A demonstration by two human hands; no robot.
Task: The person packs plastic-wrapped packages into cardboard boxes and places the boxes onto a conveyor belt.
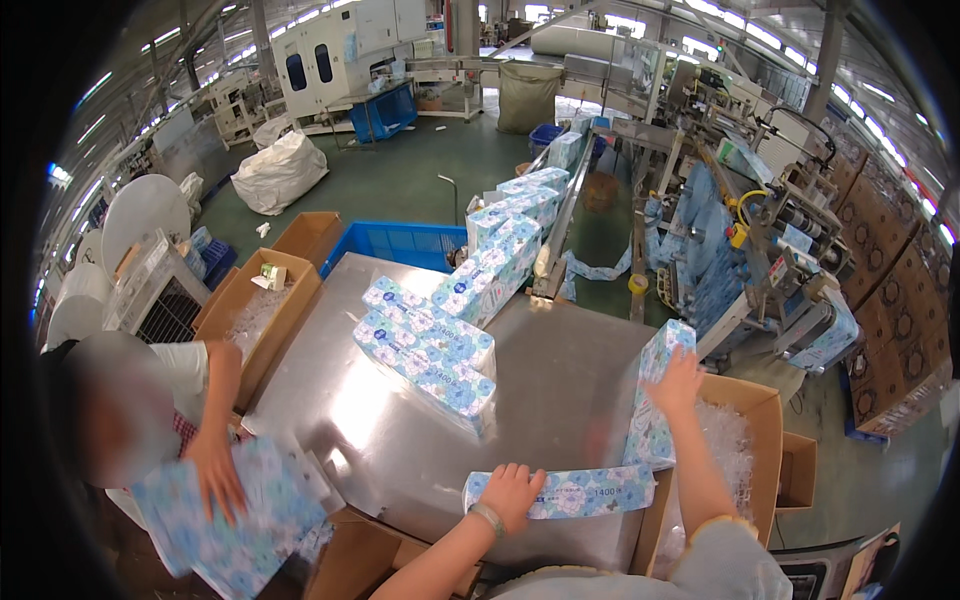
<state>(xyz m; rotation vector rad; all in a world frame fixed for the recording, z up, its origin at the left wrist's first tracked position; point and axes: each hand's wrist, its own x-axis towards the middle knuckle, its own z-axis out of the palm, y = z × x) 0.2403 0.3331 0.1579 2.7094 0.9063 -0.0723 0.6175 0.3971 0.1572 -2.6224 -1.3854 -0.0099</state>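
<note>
My left hand (511, 496) rests with bent fingers on a long blue floral tissue pack (592, 493) lying at the near edge of the steel table (555, 420). At the table's right side, my right hand (675, 381) is on the upper part of another floral pack (651, 427), beside an open carton. Two more packs (427, 352) lie side by side on the middle of the table. Behind them, a row of packs (495, 262) runs back along a metal conveyor rail (574, 202).
A co-worker's hand (217, 476) is on floral packs (232, 517) at the lower left. Open cartons with clear plastic stand left (296, 277) and right (765, 420). A blue crate (401, 244) adjoins the far edge. A wrapping machine (787, 247) stands at the right.
</note>
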